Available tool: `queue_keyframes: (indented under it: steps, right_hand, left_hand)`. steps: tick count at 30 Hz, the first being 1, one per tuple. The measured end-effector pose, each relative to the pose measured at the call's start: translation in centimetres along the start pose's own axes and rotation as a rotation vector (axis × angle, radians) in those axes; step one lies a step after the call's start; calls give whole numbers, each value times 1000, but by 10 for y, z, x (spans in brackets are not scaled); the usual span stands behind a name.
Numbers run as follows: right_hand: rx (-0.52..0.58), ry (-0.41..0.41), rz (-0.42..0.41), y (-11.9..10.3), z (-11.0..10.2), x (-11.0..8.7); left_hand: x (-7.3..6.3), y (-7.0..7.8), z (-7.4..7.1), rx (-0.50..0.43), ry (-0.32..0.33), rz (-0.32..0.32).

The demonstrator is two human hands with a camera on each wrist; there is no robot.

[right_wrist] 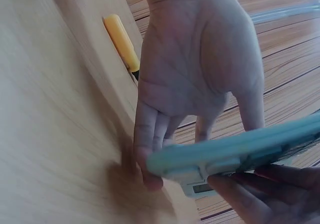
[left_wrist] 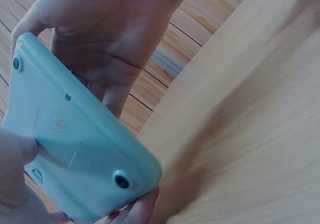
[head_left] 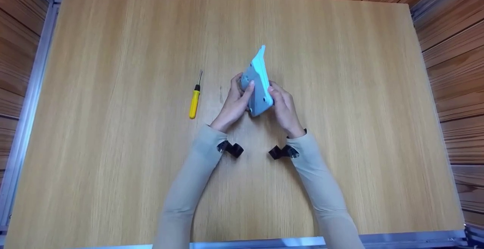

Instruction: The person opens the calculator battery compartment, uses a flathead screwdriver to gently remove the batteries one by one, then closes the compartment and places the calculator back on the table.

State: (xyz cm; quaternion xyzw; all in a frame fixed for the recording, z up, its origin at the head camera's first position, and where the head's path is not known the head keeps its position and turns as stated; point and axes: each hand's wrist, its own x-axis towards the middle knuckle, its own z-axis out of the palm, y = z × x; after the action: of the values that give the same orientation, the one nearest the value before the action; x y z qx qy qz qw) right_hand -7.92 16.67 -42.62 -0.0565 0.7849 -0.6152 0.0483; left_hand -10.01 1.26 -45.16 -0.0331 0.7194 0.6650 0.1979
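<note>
A light blue calculator (head_left: 259,86) is held tilted above the table between both hands. My left hand (head_left: 236,101) grips its left side, the thumb pressed on the back and the fingers beneath. At the right edge, my right hand (head_left: 283,107) pinches it between thumb and fingers. The back of the calculator (left_wrist: 85,139), with dark round feet and a small screw hole, faces up in the left wrist view. Pale keys on the calculator's underside (right_wrist: 230,166) show partly in the right wrist view. A yellow-handled screwdriver (head_left: 194,99) lies left of the left hand.
The wooden table (head_left: 124,165) extends around the hands, with metal frame rails (head_left: 26,128) along its left and front edges. Wood-panelled walls (head_left: 457,82) stand behind and at the sides. A small black camera is on each wrist.
</note>
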Motion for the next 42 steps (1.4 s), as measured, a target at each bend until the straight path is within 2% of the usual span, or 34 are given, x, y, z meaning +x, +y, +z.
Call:
queue_keyframes:
  steps: [7,12,16,24,32,38,42]
  right_hand:
    - [53,-32,1,1,-5,-1]
    - [90,-75,8,2,-8,-3]
    - [128,-83,3,4,-11,-4]
    - [124,-45,2,4,-17,-4]
    - [52,19,21,9,-22,-1]
    - [45,33,30,12,-25,0]
    - [50,73,38,15,-26,0]
  left_hand:
    - [1,-2,-4,82,45,91]
    - [0,-4,-5,63,36,82]
    - [-3,-3,-8,87,40,68]
    - [-5,-1,-15,168,84,146]
    - [-8,3,-19,271,116,160]
    - [-9,5,-20,300,149,175]
    - [-10,5,-21,304,179,173]
